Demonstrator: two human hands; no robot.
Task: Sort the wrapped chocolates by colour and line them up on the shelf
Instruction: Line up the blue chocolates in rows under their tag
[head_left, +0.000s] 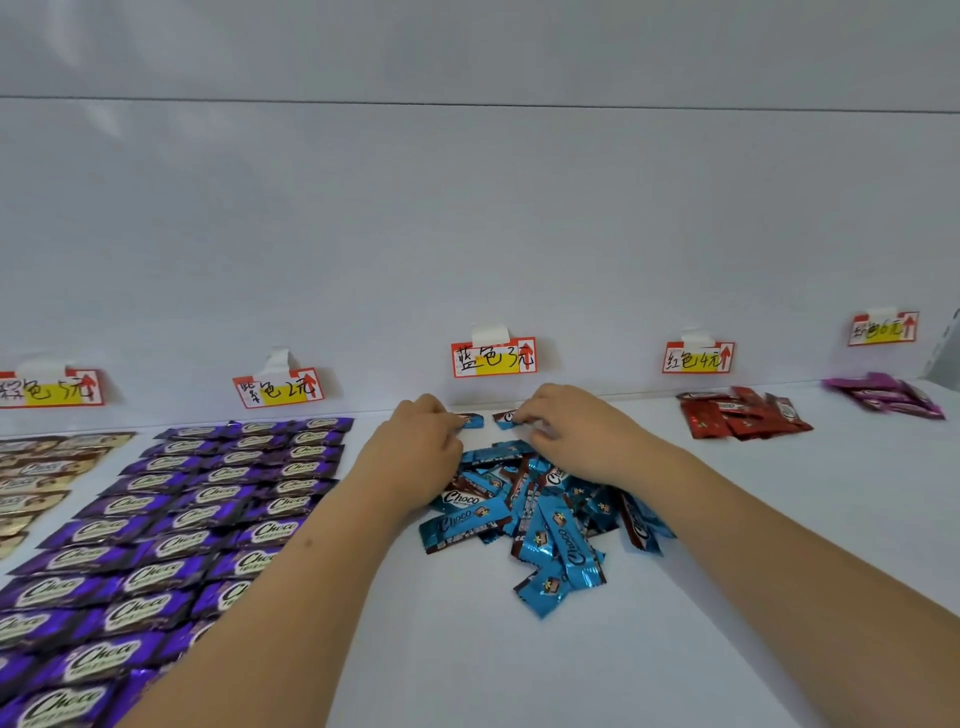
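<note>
Reaching to the back of the shelf (675, 597), the left hand (423, 444) is pinching one blue chocolate (471, 420) and the right hand (563, 431) is pinching another (505, 419), setting them side by side below the blue label (493, 357). Just beneath both hands a loose blue pile (540, 514) is waiting. Left of the hands purple rows (171, 525) are lying finished. These wrappers are looking light, crinkly and slippery; pinching the flat middle should be steadier than the crimped ends.
</note>
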